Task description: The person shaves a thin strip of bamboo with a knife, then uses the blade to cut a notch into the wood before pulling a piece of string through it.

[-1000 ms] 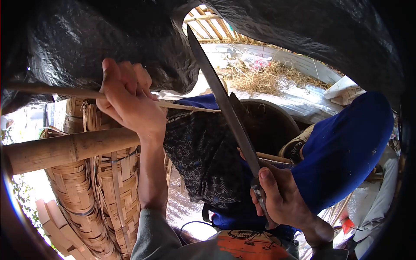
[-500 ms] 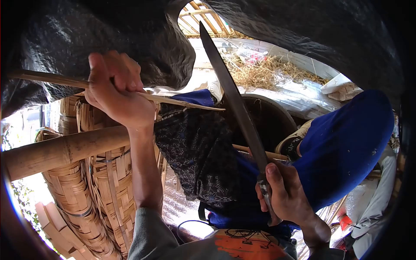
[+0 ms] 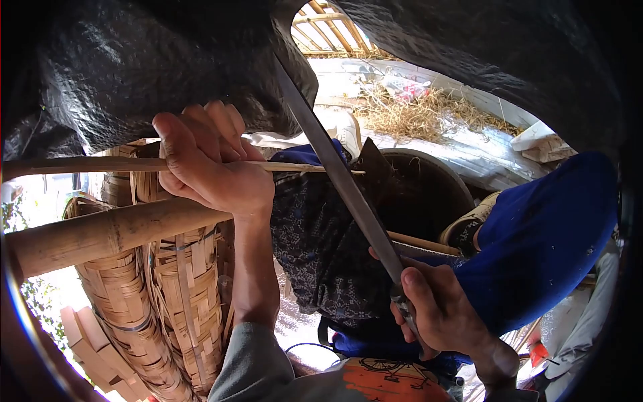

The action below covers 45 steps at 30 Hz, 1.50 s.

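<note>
My left hand [image 3: 214, 157] is closed around a long, thin bamboo strip [image 3: 87, 165] that runs nearly level from the left edge to the middle of the view. In my right hand [image 3: 442, 308] is the handle of a machete [image 3: 341, 177], its long dark blade slanting up and to the left. The blade crosses the strip near its right end in this view. A dark patterned cloth [image 3: 315, 248] lies over my lap beneath them, and blue trousers [image 3: 542, 248] cover my bent leg.
Woven bamboo rolls [image 3: 120, 295] stand at the left behind a thick bamboo pole [image 3: 114, 234]. Black plastic sheeting [image 3: 181, 60] hangs overhead. Beyond my lap is a round dark container [image 3: 422, 187], with straw [image 3: 415, 117] on the pale floor behind it.
My left hand has shifted right and slightly down with the bamboo strip, which now lies more level. The machete's tip has swung left, and the handle has dropped a little.
</note>
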{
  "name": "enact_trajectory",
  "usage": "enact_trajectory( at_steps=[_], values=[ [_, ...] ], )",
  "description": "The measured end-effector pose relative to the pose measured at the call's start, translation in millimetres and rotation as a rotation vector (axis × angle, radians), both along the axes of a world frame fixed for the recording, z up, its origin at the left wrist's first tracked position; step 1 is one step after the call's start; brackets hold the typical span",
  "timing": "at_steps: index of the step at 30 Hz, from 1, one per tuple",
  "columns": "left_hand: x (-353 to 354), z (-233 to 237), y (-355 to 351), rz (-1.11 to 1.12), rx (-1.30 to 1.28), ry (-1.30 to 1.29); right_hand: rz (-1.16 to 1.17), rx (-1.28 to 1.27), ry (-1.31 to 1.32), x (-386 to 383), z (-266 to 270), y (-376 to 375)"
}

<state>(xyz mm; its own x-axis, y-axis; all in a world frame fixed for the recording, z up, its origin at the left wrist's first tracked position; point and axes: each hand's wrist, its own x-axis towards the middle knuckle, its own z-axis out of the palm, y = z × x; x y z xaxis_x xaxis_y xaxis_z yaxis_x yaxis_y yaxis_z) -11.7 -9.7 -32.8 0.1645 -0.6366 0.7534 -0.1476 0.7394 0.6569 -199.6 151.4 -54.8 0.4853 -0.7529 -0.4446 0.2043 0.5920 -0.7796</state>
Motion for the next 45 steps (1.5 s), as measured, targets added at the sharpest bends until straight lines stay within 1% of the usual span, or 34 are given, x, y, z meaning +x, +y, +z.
enact_trajectory(
  at_steps=[1, 2, 4, 5, 7, 8, 10, 12, 14, 17, 18, 20, 21, 22, 23, 24, 25, 26, 28, 29, 31, 32, 33, 34, 35, 36, 38, 39, 40, 42, 43, 44, 45],
  values=[
    [1, 0, -1, 0.01, 0.004, 0.025, 0.002, 0.041, -0.058, -3, 5, -6],
    [2, 0, -2, 0.02, 0.009, 0.05, 0.002, 0.041, -0.055, -5, 10, -9],
    [6, -1, -3, -0.009, 0.01, 0.081, -0.11, -0.039, -0.078, -8, 16, -13],
    [8, -2, -4, -0.037, 0.008, 0.107, -0.107, -0.041, -0.079, -7, 15, -12],
    [10, -3, -3, -0.057, -0.01, 0.076, -0.042, 0.109, -0.11, -3, 9, -9],
    [9, -2, -3, -0.083, -0.028, 0.049, -0.042, 0.103, -0.112, -1, 7, -7],
    [6, 0, -7, -0.118, -0.061, 0.024, 0.048, 0.16, -0.032, 4, 6, -9],
    [3, 0, -5, -0.108, 0.005, 0.084, 0.082, 0.124, -0.073, -8, 18, -15],
    [4, 0, -6, -0.103, -0.027, 0.076, 0.029, 0.007, -0.033, -12, 29, -18],
    [9, 0, -8, -0.131, 0.009, 0.065, -0.056, -0.174, 0.027, -14, 38, -21],
    [9, 1, -7, -0.142, 0.012, 0.072, -0.055, -0.175, 0.025, -10, 32, -19],
    [7, 0, -4, -0.156, 0.016, 0.076, 0.006, 0.079, 0.051, 3, 5, -9],
    [5, -1, -4, -0.136, 0.026, 0.133, 0.088, 0.092, 0.06, 11, 0, -9],
    [3, -1, -7, -0.122, 0.027, 0.192, 0.074, 0.074, 0.063, 6, 2, -13],
    [5, 1, -4, -0.121, 0.026, 0.062, 0.053, 0.045, 0.042, -2, 8, -14],
    [6, 0, 0, -0.115, 0.04, 0.058, 0.045, 0.027, 0.019, -5, 14, -13],
    [5, 1, 0, -0.17, 0.054, 0.03, -0.005, -0.191, 0.125, -4, 13, -7],
    [5, 2, -1, -0.224, 0.064, 0.005, -0.003, -0.193, 0.127, -5, 19, -10],
    [9, 1, -4, -0.224, 0.073, 0.037, -0.099, -0.201, 0.027, -9, 35, -19],
    [11, 1, -4, -0.223, 0.089, 0.06, -0.1, -0.202, 0.027, -7, 31, -18],
    [5, -2, -6, -0.212, 0.063, 0.041, -0.061, 0.019, 0.04, 0, 17, -12],
    [3, -1, -7, -0.202, 0.033, 0.025, -0.063, 0.018, 0.037, 2, 12, -9],
    [2, 1, -7, -0.212, 0.025, 0.024, 0.016, 0.099, 0.07, 2, 8, -9],
    [2, 2, -8, -0.198, 0.041, 0.098, 0.089, 0.179, 0.104, 2, 6, -12],
    [4, 0, -3, -0.167, 0.081, 0.173, 0.079, 0.118, 0.069, -9, 8, -14],
    [6, -2, 1, -0.156, 0.096, 0.171, 0.09, 0.133, 0.065, -13, 15, -16],
    [6, 2, -1, -0.194, 0.126, 0.073, 0.013, -0.065, 0.046, -21, 31, -24],
    [6, 3, -2, -0.242, 0.093, 0.136, -0.027, -0.164, 0.04, -23, 35, -26],
    [6, 3, -2, -0.242, 0.093, 0.14, -0.027, -0.163, 0.044, -20, 34, -24],
    [7, 2, -2, -0.252, 0.12, 0.155, -0.138, -0.104, -0.07, -9, 26, -16],
    [7, 2, -2, -0.251, 0.123, 0.153, -0.137, -0.102, -0.072, -4, 16, -13],
    [6, 2, -3, -0.252, 0.105, 0.075, 0.002, 0.017, 0.011, 1, 3, -10],
    [3, 2, -5, -0.258, 0.083, -0.001, 0.136, 0.134, 0.095, 5, 1, -12]
  ],
)
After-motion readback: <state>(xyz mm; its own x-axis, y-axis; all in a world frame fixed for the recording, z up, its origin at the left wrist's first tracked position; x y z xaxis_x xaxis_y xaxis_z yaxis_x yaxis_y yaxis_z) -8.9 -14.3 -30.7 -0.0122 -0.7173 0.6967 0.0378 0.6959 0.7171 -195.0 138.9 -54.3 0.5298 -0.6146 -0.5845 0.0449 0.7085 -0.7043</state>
